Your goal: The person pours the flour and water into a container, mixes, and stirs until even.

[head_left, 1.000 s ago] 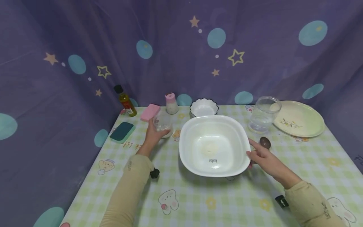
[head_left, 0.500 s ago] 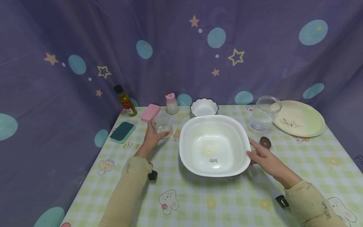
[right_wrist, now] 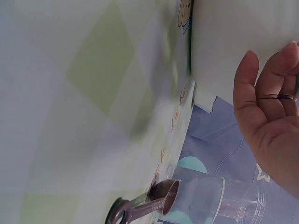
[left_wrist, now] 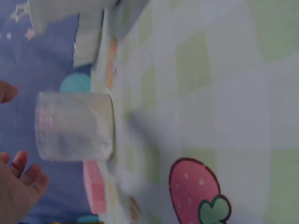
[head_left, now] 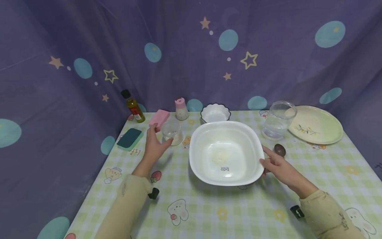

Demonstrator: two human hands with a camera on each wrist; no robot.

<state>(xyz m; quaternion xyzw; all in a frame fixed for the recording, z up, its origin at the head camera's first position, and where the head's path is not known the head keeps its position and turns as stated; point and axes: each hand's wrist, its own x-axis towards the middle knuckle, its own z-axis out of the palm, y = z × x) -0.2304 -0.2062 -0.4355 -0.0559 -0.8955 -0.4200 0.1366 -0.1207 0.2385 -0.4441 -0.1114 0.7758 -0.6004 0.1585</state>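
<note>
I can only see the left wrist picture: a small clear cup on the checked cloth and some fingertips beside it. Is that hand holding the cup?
Observer: No, the left hand is open beside the small cup, fingers apart from it.
Operator: What is the other hand doing?
Observer: The right hand rests against the rim of a big white bowl.
Operator: Anything near that hand?
Observer: A brown scoop lies just behind it, in front of a big clear jar.

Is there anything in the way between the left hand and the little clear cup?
Nothing visible. The left hand is open right beside the small clear cup, which stands upright on the table. The left wrist view shows only bare space between the fingertips and the cup. The pink sponge lies behind it.
</note>
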